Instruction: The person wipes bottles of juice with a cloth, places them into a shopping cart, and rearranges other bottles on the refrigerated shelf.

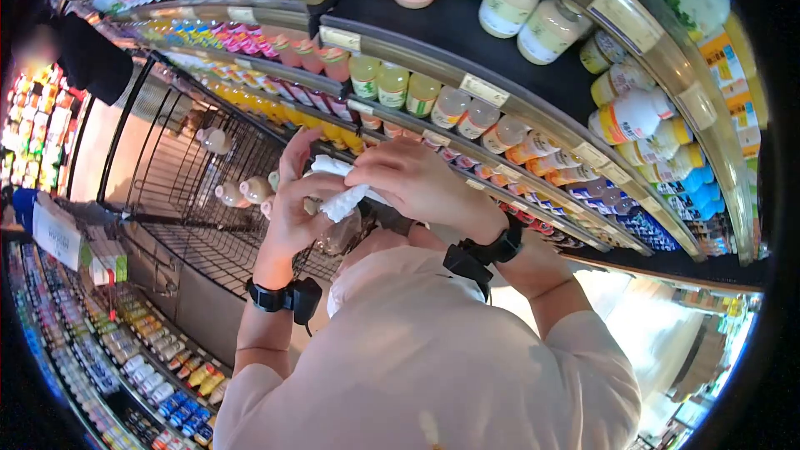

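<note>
A: What's worn? Pale pink short-sleeved top point(433, 358), bare forearms.
B: Wrists?
A: Black band with a boxy black unit on the left wrist point(283, 296); same on the right wrist point(483, 254), thin cable hanging

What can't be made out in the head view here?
- What the left hand holds: a clear bottle shows below the white cloth, but cloth and right hand hide its top and label.
- Shelf price tags: too small to read.
- Person at upper left: blurred and cut by the frame edge.
- Wire cart contents: only a few bottle tops are visible.
</note>
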A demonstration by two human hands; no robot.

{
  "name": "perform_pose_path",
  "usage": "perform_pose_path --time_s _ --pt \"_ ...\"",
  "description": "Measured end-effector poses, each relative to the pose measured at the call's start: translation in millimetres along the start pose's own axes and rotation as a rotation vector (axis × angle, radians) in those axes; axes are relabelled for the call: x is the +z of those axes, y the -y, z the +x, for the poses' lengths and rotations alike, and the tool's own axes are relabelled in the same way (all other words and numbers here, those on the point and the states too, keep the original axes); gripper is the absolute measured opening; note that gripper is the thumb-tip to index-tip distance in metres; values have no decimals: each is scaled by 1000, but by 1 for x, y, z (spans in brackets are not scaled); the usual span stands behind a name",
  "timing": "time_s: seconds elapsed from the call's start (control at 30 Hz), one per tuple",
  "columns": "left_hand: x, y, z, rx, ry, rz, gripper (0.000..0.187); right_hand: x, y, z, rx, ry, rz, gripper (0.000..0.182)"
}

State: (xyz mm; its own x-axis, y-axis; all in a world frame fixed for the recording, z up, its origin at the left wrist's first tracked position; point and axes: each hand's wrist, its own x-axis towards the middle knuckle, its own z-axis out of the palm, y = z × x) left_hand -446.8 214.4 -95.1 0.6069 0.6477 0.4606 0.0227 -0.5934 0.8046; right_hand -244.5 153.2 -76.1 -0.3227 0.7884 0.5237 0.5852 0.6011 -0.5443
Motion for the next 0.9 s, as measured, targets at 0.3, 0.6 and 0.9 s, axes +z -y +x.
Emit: perform_pose_path --time_s 0.3,0.6,0.9 --pt "4 -15 40 -601 52 -824 22 -30 -26 -29 287 -142 541 10" --pt "-6 -12 53 -573 -306 -657 43 -66 -36 -54 552 -261 997 13" --pt "-23 8 47 -357 -95 -434 41 -91 -26 -43 525 -177 983 17"
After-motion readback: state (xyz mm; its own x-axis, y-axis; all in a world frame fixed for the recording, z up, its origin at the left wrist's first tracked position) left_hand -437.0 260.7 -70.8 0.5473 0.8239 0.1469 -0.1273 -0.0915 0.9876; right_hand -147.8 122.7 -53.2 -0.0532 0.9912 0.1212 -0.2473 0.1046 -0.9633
